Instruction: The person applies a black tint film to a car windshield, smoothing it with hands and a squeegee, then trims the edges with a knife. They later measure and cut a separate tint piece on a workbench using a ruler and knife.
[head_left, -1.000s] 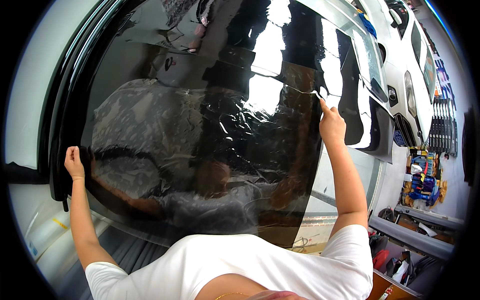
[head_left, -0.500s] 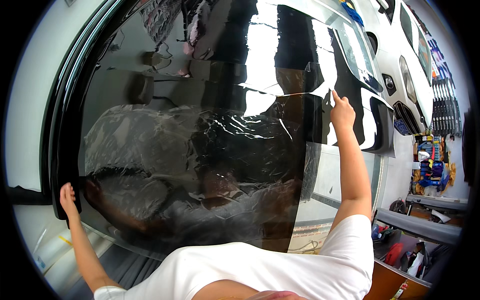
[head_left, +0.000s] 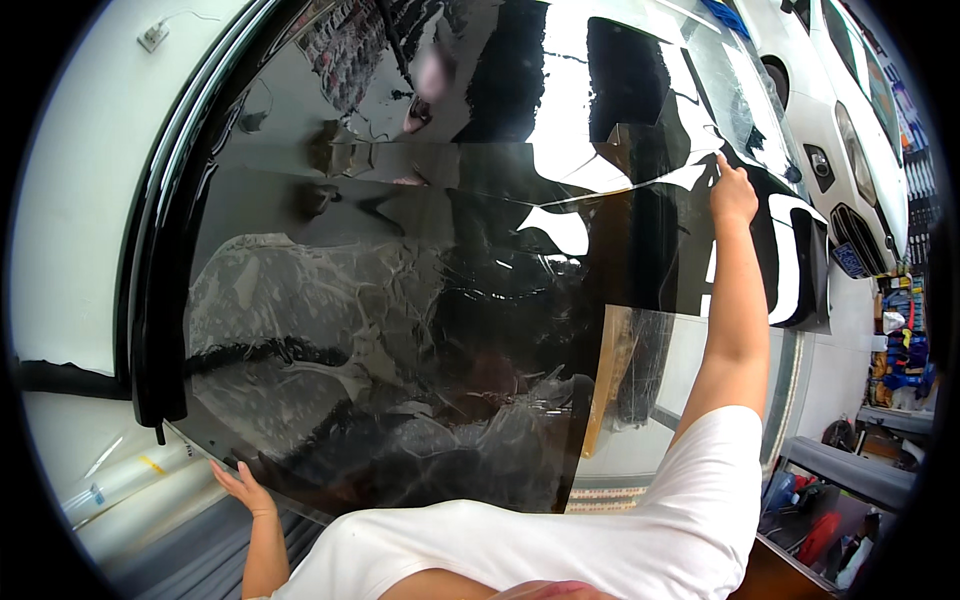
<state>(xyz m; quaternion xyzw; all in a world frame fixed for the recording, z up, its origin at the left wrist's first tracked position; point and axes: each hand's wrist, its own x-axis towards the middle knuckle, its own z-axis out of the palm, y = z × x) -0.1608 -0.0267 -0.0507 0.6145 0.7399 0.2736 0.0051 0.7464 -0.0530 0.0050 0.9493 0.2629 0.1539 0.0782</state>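
Observation:
A wide sheet of dark, glossy film (head_left: 390,215) lies spread over a glass-topped table. Wrinkled clear film (head_left: 290,310) shows over its near left part. My right hand (head_left: 735,195) reaches far out to the right, its fingers pinched on the dark film, and a crease runs leftward from the fingertips. My left hand (head_left: 243,490) is at the near left corner, fingers spread, beside the table's edge and holding nothing. Just beyond it, a long black roll (head_left: 155,310) runs along the left side, its near end above the hand.
Clear and pale rolls (head_left: 125,490) lie low at the left by the white wall (head_left: 70,200). A bare glass strip with a metal frame (head_left: 785,370) borders the right side. Beyond stands a white car (head_left: 840,150). Shelves of coloured goods (head_left: 895,340) and a cluttered bin (head_left: 830,530) are at far right.
My left hand has left the near end of the black roll and come down to the table's near corner, fingers spreading. My right hand has shifted slightly outward and right, drawing the crease with it.

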